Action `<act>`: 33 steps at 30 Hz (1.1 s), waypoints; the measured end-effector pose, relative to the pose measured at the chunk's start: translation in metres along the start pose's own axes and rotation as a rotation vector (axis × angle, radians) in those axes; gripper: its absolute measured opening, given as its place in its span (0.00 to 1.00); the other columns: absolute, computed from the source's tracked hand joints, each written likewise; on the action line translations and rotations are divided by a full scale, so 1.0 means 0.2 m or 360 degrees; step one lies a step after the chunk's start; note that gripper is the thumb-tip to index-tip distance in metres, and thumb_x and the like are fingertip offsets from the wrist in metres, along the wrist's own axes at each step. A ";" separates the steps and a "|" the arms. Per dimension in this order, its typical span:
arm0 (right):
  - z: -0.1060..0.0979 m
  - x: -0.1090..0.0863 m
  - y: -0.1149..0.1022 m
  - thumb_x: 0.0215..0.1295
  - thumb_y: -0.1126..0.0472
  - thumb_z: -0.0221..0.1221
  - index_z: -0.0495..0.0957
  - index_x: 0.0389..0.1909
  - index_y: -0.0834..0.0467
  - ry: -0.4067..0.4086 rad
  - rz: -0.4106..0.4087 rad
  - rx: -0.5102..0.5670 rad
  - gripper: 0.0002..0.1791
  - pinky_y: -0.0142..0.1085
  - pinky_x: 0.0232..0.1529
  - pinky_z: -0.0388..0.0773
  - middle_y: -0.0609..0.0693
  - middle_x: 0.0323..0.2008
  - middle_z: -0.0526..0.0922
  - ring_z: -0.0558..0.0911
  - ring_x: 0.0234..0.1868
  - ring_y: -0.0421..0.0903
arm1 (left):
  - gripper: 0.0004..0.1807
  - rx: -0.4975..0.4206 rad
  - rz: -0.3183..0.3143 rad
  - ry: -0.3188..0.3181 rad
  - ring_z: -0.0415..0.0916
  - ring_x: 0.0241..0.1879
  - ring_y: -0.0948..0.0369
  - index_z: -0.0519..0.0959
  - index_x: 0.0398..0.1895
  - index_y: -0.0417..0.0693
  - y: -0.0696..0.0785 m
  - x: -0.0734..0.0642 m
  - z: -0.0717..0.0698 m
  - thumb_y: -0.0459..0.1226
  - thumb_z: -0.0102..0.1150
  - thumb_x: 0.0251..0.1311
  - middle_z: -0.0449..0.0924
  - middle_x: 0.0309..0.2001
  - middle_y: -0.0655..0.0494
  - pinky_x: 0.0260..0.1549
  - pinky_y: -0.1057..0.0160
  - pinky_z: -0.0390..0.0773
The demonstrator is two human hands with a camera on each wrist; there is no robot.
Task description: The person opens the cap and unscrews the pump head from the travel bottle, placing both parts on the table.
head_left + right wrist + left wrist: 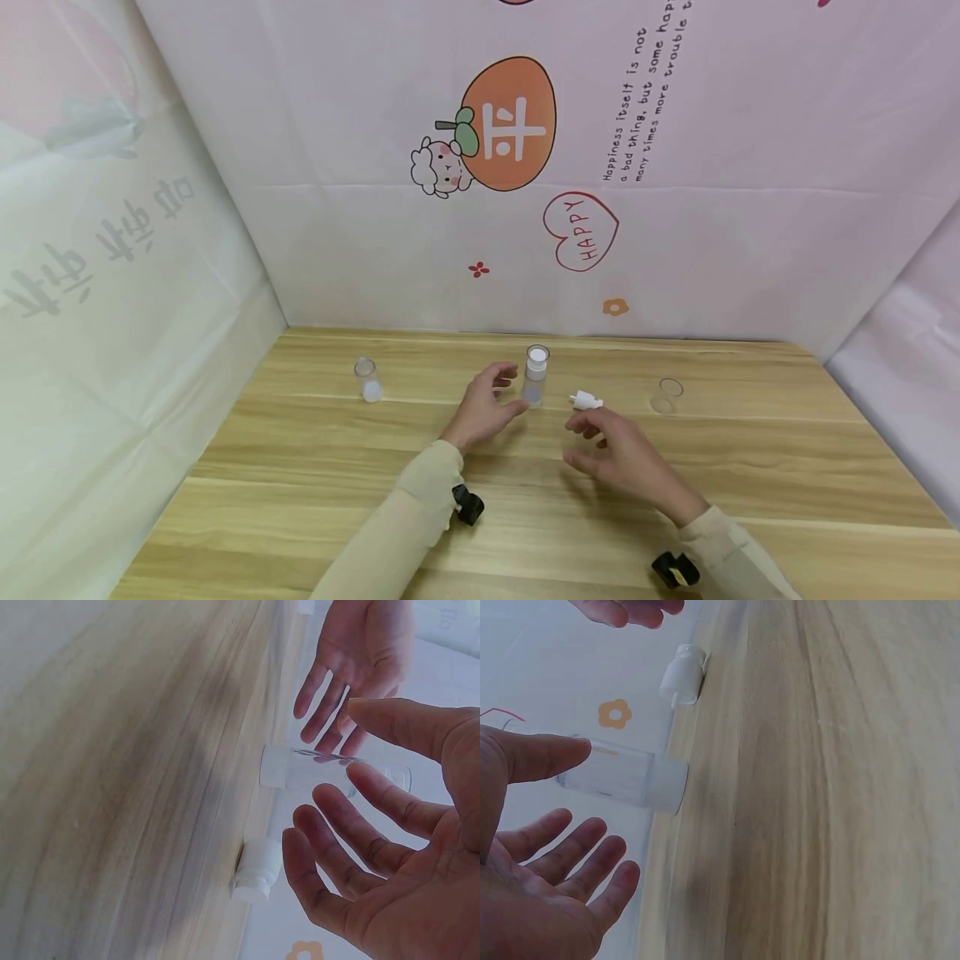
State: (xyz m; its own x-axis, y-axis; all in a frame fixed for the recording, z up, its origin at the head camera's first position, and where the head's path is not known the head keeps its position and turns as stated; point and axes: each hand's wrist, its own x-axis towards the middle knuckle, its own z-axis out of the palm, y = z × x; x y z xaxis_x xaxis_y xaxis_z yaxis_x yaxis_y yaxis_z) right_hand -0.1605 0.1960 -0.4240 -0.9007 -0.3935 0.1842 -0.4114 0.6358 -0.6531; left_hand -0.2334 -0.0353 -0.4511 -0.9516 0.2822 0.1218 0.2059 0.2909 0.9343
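Observation:
A clear cylindrical bottle [533, 388] with a white base [667, 786] stands upright on the wooden table. My left hand [483, 410] is just left of it, thumb and fingers spread around a gap and holding nothing. To the bottle's right lies a small white pump head [587, 401], on its side with a thin nozzle pointing left. My right hand [621, 454] hovers close in front of this piece, fingers loosely bent and nothing in them. The right wrist view shows the bottle [300, 766] beyond the right fingers, with the white piece [257, 868] below it.
Farther left stands another clear container [367, 381] with a white bottom. A clear cup-like cap [665, 397] sits on the right of the table [750, 450]. Printed cloth [360, 250] hangs behind the table's back edge and along both sides.

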 end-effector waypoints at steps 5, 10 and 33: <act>0.00 -0.01 0.00 0.60 0.64 0.72 0.81 0.48 0.64 -0.0018 0.0013 0.0005 0.18 0.49 0.44 0.82 0.57 0.45 0.83 0.82 0.45 0.56 | 0.32 -0.0002 -0.0030 0.0011 0.70 0.64 0.43 0.68 0.69 0.33 0.01 0.02 0.03 0.29 0.67 0.62 0.72 0.64 0.38 0.64 0.47 0.69; -0.01 -0.01 0.00 0.60 0.63 0.72 0.81 0.48 0.64 -0.0016 -0.0002 -0.0005 0.17 0.48 0.43 0.82 0.57 0.45 0.83 0.82 0.44 0.56 | 0.32 -0.0003 -0.0076 0.0025 0.70 0.64 0.46 0.69 0.69 0.37 0.01 0.03 0.05 0.31 0.68 0.62 0.73 0.64 0.43 0.65 0.49 0.69; -0.05 -0.04 0.03 0.62 0.60 0.72 0.81 0.48 0.63 -0.0056 0.0006 -0.0017 0.17 0.47 0.42 0.83 0.55 0.44 0.83 0.82 0.44 0.53 | 0.31 -0.0014 -0.0149 0.0047 0.74 0.61 0.49 0.70 0.67 0.37 -0.01 0.09 0.14 0.32 0.69 0.63 0.76 0.60 0.43 0.62 0.52 0.73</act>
State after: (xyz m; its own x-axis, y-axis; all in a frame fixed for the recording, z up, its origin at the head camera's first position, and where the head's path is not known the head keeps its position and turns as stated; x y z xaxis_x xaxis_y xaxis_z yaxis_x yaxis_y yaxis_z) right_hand -0.1573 0.2092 -0.4220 -0.8968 -0.4141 0.1555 -0.4095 0.6445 -0.6457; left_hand -0.2454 -0.0052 -0.4595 -0.9728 0.2274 0.0437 0.1142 0.3069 0.9449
